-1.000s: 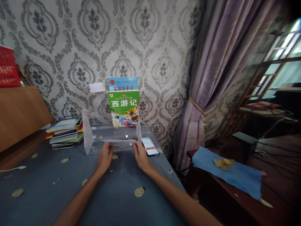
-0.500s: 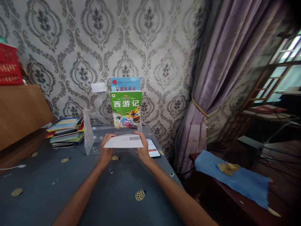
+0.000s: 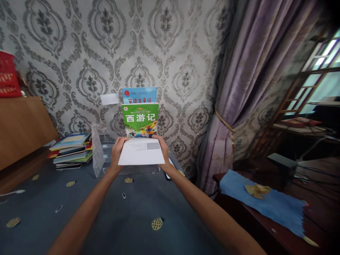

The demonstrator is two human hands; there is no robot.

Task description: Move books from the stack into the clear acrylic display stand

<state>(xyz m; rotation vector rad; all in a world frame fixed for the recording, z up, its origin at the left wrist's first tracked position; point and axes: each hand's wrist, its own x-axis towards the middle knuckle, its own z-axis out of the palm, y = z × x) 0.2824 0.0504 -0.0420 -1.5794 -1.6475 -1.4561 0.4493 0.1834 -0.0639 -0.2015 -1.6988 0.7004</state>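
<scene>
At the dark counter (image 3: 127, 226), before a patterned wall (image 3: 175, 35), holds a white book (image 3: 140, 156) at the clear rack (image 3: 98, 156), printed side up, gripping its left edge with the left hand (image 3: 117, 150) and its right edge with the right hand (image 3: 163, 150). Has beyond it the green book (image 3: 140, 120), upright, and near the right hand the phone (image 3: 168, 176), partly hidden.

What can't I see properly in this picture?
In the head view:
- Green book: bottom hidden behind the white paper.
- Blue book: lower part hidden behind the green book.
- White paper: print too small to read.
- Phone: partly hidden by the right arm.
- Red basket: cut off by the left edge.
</scene>
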